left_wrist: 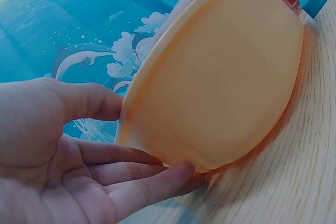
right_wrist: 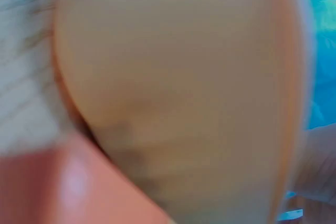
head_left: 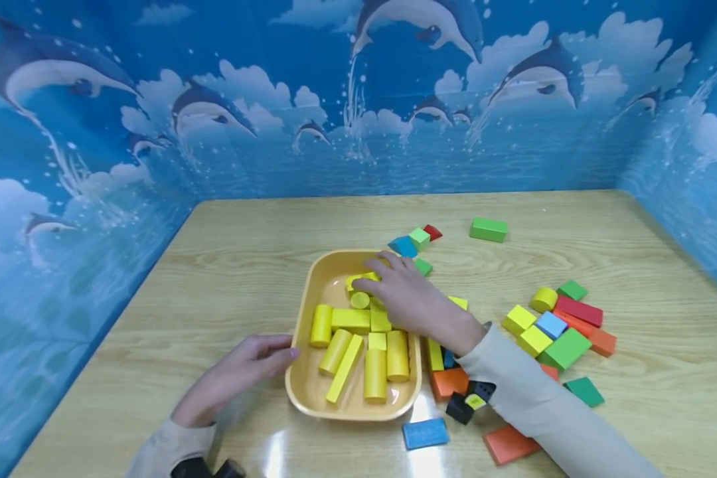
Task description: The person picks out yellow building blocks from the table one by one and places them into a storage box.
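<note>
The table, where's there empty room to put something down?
There's a bare patch left of the tray, between the left hand and the back edge of the table. Another lies right of the far green block. It's crowded right of the tray, with loose blocks around the right sleeve.

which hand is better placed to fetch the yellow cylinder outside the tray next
Probably the right hand: it is nearer the yellow cylinder, its forearm on that side of the tray. The left hand holds the opposite rim, farther away.
</note>
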Demonstrator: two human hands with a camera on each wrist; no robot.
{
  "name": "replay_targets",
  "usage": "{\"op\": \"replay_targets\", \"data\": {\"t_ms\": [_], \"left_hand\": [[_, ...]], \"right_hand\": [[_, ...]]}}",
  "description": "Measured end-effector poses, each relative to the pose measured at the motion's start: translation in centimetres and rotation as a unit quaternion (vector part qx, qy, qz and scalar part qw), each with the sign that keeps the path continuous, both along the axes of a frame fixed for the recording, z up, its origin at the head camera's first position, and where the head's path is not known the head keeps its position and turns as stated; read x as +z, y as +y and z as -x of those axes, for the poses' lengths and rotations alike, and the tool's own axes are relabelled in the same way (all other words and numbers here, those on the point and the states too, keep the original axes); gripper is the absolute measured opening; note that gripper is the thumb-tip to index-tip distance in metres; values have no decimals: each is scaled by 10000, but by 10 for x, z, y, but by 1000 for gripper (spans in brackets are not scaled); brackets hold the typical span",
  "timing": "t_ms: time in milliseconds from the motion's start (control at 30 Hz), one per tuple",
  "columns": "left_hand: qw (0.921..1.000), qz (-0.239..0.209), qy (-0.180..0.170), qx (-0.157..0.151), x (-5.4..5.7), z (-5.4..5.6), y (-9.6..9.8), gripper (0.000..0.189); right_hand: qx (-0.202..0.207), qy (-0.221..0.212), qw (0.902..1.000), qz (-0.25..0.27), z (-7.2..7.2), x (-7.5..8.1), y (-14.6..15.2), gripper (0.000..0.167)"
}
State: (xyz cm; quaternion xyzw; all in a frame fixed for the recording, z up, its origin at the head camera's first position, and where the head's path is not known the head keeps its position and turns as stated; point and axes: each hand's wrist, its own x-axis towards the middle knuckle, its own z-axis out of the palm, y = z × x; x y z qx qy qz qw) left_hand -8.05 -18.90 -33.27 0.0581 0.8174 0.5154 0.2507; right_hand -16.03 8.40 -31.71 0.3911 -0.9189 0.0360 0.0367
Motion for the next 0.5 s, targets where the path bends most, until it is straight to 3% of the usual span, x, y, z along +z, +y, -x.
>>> {"op": "replay_targets", "data": {"t_ms": [200,300,400,500], "left_hand": [[9994,103,-244,227,-1,1,3,55],[9989,153,-333,294,0,-1,4,56],[9985,201,-388,326,2,-1,4,56],[9984,239,-410,301,3,1,4,56]], "right_hand": [[-352,-430,9975,432,-1,28,38,57],[-955,-760,9912,518,-1,50,71,48],[-1933,-1284,9726,130,0,62,109,42],[-2614,-1863,9458,-487,1,54,139,43]]}}
